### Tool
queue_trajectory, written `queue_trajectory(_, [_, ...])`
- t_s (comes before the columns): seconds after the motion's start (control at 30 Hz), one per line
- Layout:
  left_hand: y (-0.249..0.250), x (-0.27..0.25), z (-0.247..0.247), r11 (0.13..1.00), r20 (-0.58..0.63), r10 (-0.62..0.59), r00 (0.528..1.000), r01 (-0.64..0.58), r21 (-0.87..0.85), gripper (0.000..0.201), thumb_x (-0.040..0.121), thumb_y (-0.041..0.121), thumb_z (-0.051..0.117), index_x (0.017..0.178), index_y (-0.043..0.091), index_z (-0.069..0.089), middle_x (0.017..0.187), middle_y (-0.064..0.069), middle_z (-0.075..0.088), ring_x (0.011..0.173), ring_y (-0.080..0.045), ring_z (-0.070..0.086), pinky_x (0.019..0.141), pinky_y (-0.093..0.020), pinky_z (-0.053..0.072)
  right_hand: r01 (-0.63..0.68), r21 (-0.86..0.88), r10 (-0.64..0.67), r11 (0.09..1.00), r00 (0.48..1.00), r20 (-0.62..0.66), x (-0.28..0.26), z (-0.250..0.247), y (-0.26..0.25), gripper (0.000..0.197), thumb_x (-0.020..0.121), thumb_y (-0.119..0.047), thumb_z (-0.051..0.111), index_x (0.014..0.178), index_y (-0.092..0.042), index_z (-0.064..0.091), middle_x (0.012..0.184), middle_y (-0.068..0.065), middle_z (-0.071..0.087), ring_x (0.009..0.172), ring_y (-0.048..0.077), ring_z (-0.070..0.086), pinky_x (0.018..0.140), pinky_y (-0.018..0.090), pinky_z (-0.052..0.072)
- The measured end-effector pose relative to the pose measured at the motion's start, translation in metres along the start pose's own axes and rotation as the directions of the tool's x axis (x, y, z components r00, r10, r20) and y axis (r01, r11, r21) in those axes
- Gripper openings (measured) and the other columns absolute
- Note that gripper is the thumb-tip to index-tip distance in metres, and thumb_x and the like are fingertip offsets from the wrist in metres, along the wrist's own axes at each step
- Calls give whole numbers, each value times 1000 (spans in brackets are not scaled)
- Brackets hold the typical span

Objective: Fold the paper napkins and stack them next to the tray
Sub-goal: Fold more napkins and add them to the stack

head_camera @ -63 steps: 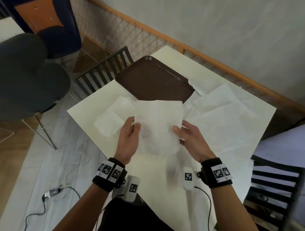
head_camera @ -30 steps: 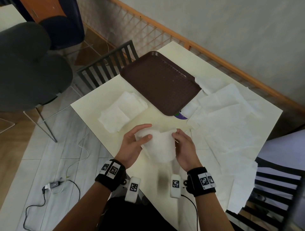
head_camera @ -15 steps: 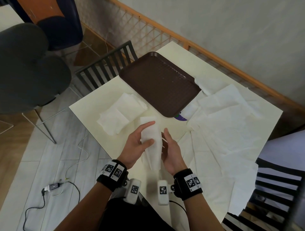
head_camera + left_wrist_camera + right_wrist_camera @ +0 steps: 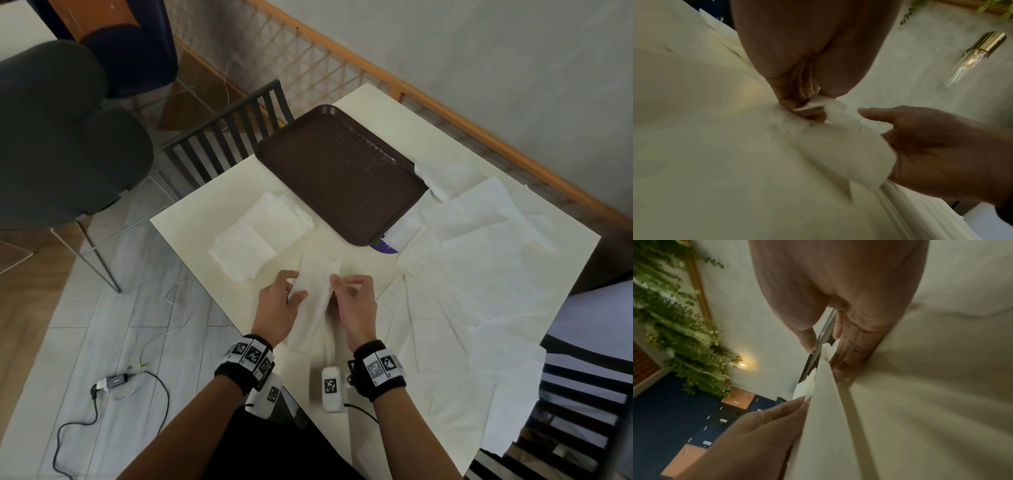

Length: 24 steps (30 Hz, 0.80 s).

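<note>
A white paper napkin (image 4: 317, 286), folded to a narrow strip, stands on edge between my hands above the near part of the cream table (image 4: 205, 219). My left hand (image 4: 296, 284) pinches its upper edge between thumb and fingers (image 4: 803, 105). My right hand (image 4: 342, 284) lies along the napkin's other side; in the right wrist view its fingers (image 4: 851, 347) rest against the paper with the thumb held apart. A stack of folded napkins (image 4: 260, 236) lies left of the brown tray (image 4: 342, 171).
Several unfolded napkins (image 4: 479, 267) cover the right half of the table and hang over its near edge. A purple item (image 4: 385, 246) peeks from under the tray's corner. Slatted chairs stand at the far left (image 4: 233, 137) and near right (image 4: 582, 394).
The napkin went from a flat open sheet held up before the tray to a narrow fold low between my hands. Both hands came down and closer together.
</note>
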<state>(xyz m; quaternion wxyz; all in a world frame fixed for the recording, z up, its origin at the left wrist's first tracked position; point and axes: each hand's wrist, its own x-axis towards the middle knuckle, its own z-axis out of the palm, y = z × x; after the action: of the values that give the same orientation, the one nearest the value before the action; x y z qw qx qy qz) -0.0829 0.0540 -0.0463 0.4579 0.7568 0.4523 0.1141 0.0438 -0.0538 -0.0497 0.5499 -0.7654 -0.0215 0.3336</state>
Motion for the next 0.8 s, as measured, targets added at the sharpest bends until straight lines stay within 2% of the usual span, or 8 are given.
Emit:
queue_trajectory(0.13, [-8, 0, 6, 953, -39, 191, 981, -175, 248, 17, 107, 16, 61, 121, 7, 66, 105, -8, 72, 90, -36, 71, 72, -38, 52, 28, -32, -26, 999, 998, 51, 5, -4, -1, 43, 95, -32, 84, 125, -32, 54, 97, 6, 79, 86, 23, 78, 81, 34, 63])
queue_trajectory(0.27, [-2, 0, 2, 867, -15, 269, 963, -235, 439, 19, 112, 26, 48, 122, 15, 60, 112, -3, 67, 85, -40, 70, 66, -42, 50, 48, -139, -40, 989, 997, 64, 8, -5, -4, 43, 94, -36, 85, 126, -22, 59, 98, 5, 78, 79, 19, 79, 70, 27, 63])
queue_trajectory(0.33, [4, 0, -2, 860, 0, 269, 963, -240, 450, 24, 113, 34, 45, 126, 20, 59, 118, 1, 67, 88, -39, 71, 68, -44, 54, 2, -127, 7, 992, 998, 69, 7, -5, -7, 28, 98, -31, 80, 109, -9, 66, 89, 5, 78, 66, 19, 79, 71, 37, 68])
queue_trajectory(0.43, [12, 0, -8, 869, -34, 291, 956, -250, 428, 39, 108, 48, 51, 135, 21, 58, 123, 0, 64, 100, -33, 69, 78, -49, 58, -14, -119, 24, 993, 996, 82, 5, -9, -12, 31, 94, -36, 76, 87, -8, 64, 84, 9, 79, 73, 28, 81, 79, 53, 69])
queue_trajectory(0.57, [30, -18, -14, 823, 49, 403, 914, -386, 418, 82, 92, 66, 69, 153, 16, 46, 150, -4, 54, 133, -24, 52, 107, -41, 48, 26, -60, -21, 998, 997, 79, -7, -14, -33, 21, 100, -28, 73, 102, -17, 56, 98, 12, 79, 87, 32, 83, 81, 45, 68])
queue_trajectory(0.63, [39, -30, -13, 801, 146, 413, 899, -435, 411, 88, 91, 54, 74, 161, 16, 37, 155, -7, 52, 138, -25, 53, 107, -41, 52, 96, 14, -97, 995, 985, 144, -17, -16, -53, 23, 105, -12, 68, 119, -22, 51, 94, 13, 82, 81, 28, 84, 77, 34, 67])
queue_trajectory(0.7, [42, -32, -13, 786, 140, 410, 901, -427, 447, 74, 97, 24, 69, 162, 14, 36, 145, -13, 62, 123, -33, 66, 93, -45, 61, 239, 28, -240, 971, 949, 206, -25, -18, -74, 41, 107, -4, 63, 137, -29, 49, 87, 8, 84, 79, 25, 84, 79, 32, 68])
queue_trajectory(0.8, [48, -22, -30, 869, 14, 389, 921, -372, 325, 49, 104, 3, 54, 151, 16, 52, 113, -15, 77, 89, -34, 73, 77, -42, 58, 339, -7, -318, 941, 889, 328, -27, -20, -108, 29, 105, -21, 75, 131, -32, 68, 96, -3, 82, 91, 22, 84, 81, 38, 70])
